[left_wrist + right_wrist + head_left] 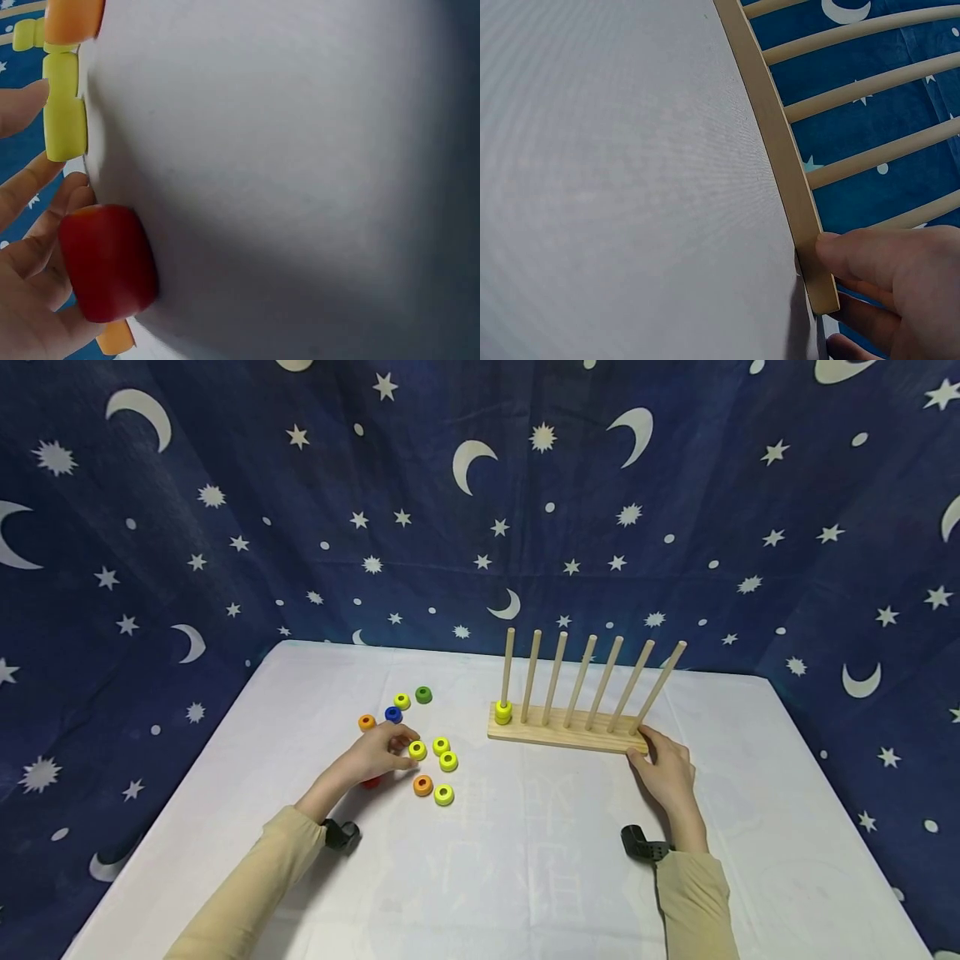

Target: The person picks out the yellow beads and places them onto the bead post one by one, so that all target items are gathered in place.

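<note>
My left hand (378, 753) is among loose beads on the left of the table, with thumb and fingertips around a yellow bead (417, 750) at table level. In the left wrist view, the thumb overlaps a yellow bead (65, 129) while a finger lies just below it. A red bead (109, 262) sits near the palm, mostly hidden by the hand in the head view. My right hand (667, 768) grips the right end of a wooden peg rack (562, 737), thumb in front. Yellow beads (503, 713) are stacked on its leftmost peg.
Two yellow beads (448, 761) lie right of the left hand, an orange bead (423, 786) and another yellow bead (444, 795) nearer. Behind are a blue bead (393, 714), an orange bead (367, 722), a yellow bead (402, 701) and a green bead (423, 694). Starry cloth surrounds the white table (525, 860).
</note>
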### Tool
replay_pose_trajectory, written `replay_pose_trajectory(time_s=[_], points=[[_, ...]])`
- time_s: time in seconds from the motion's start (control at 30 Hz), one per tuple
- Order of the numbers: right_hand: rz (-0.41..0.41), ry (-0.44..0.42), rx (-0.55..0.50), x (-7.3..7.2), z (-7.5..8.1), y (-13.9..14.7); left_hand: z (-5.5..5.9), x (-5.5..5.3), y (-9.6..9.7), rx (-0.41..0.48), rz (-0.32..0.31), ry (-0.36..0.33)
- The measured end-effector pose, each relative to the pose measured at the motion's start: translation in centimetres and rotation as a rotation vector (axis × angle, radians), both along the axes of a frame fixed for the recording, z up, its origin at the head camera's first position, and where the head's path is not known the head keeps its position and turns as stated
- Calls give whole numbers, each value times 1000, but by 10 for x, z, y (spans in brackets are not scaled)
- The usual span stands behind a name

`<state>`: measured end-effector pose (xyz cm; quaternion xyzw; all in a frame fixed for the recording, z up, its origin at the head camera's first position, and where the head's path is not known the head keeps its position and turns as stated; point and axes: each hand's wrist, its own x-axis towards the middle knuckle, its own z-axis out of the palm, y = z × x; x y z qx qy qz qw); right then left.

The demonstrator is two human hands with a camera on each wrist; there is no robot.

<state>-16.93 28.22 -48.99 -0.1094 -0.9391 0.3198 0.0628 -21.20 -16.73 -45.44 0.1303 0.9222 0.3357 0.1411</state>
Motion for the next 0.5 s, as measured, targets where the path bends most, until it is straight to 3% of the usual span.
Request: replay_pose_trajectory(time_s=[0.5], points=[[6, 2, -2, 1, 1, 0, -6, -1, 1, -18, -38, 37]])
